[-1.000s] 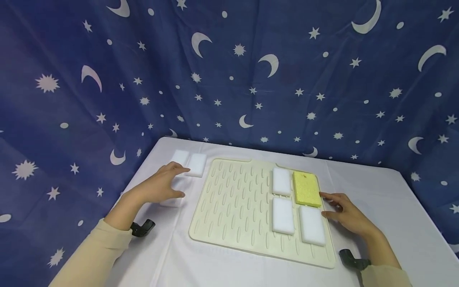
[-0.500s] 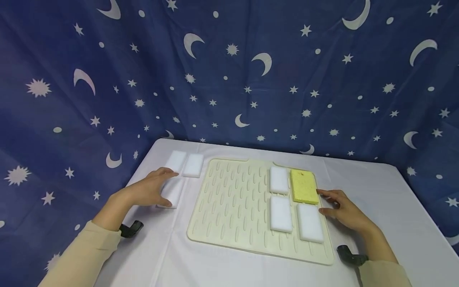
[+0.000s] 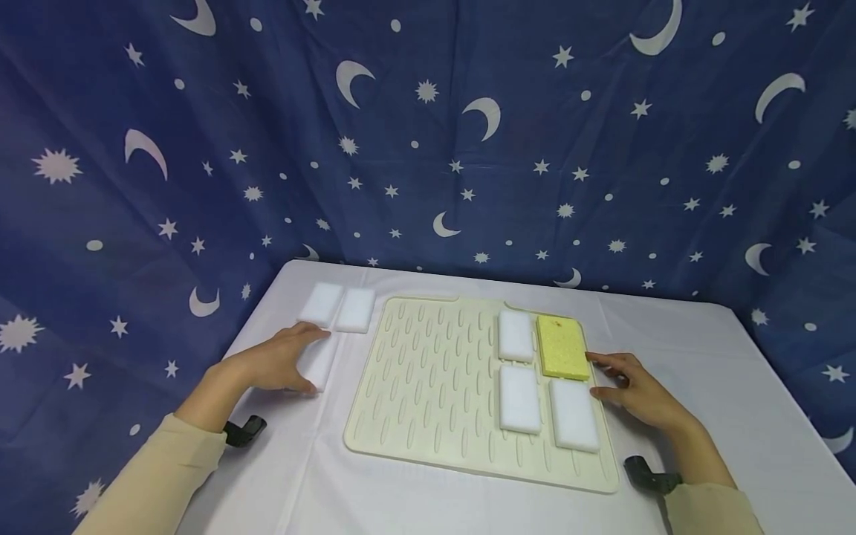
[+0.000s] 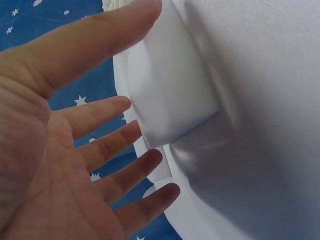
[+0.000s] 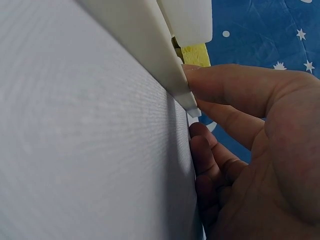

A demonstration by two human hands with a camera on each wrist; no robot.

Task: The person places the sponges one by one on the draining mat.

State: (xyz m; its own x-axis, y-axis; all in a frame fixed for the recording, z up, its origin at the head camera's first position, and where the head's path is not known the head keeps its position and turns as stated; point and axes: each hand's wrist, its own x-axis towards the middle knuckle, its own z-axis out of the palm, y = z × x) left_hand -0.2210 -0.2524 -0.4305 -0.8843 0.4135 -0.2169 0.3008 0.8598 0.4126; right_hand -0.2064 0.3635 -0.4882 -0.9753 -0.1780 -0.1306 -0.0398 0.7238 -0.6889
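Observation:
My left hand (image 3: 273, 361) reaches over a white sponge (image 3: 318, 364) on the table's left side, its thumb toward the near end and its fingers toward the far end. In the left wrist view the fingers are spread and the thumb overlaps this white block (image 4: 175, 75). On the right, my right hand (image 3: 638, 392) rests at the edge of a cream ridged mat (image 3: 428, 386). Its index fingertip is right at a yellow sponge (image 3: 563, 348); the thumb is by a white sponge (image 3: 574, 416). The right wrist view has the thumb against the mat's edge (image 5: 165, 75).
Two more white sponges (image 3: 322, 304) lie side by side behind my left hand. Another two white sponges (image 3: 519, 398) sit on the mat, left of the yellow one. A white cloth (image 3: 374, 498) covers the table; a blue star-patterned curtain (image 3: 414, 193) hangs behind.
My left hand has moved left and down from near the back sponges to the nearer white sponge. My right hand stays at the mat's edge. The head view has shifted slightly.

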